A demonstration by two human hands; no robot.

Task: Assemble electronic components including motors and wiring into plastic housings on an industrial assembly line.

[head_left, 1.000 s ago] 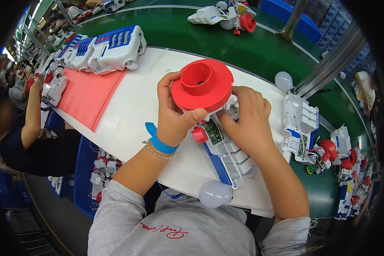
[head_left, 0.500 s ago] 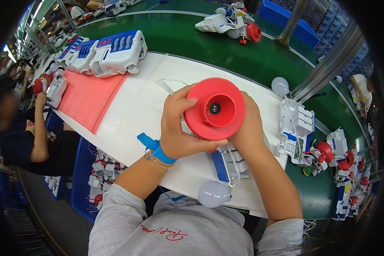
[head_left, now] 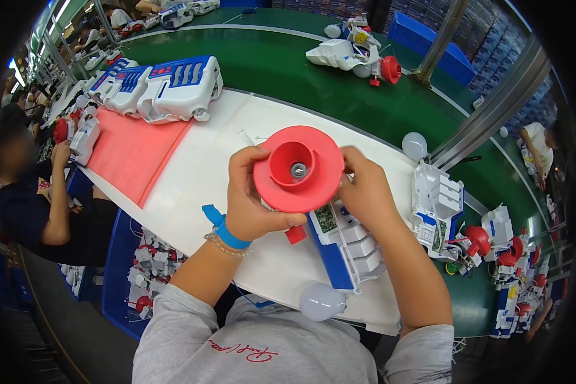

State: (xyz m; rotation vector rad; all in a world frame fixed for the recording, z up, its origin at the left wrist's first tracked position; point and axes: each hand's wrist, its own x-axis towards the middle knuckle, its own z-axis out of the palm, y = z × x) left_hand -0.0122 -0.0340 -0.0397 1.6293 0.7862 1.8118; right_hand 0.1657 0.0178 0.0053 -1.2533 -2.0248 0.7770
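Observation:
A red, round-flanged, funnel-shaped part [head_left: 326,182] is held up in front of me, its cup facing me with a metal piece in the bottom. My left hand [head_left: 244,201] closes round its left rim, thumb below and fingers above. At the right rim, my right hand [head_left: 368,192] grips with bent fingers, partly hidden behind the part. Beneath lies a white and blue plastic housing [head_left: 331,253] with a green circuit board [head_left: 327,218]. A small red block [head_left: 296,235] shows by my left thumb. Nearest my body rests a white globe [head_left: 323,301].
White-blue housings [head_left: 179,89] stand on the far left beside a red mat [head_left: 131,153]. Another opened housing [head_left: 436,192] lies right, near a metal post [head_left: 493,102]. A green conveyor [head_left: 262,64] runs behind. A co-worker [head_left: 29,198] sits left by a blue bin [head_left: 116,275].
The red part has shifted left and tilted. My right hand has come out from behind it to its right rim, and more of the housing below shows.

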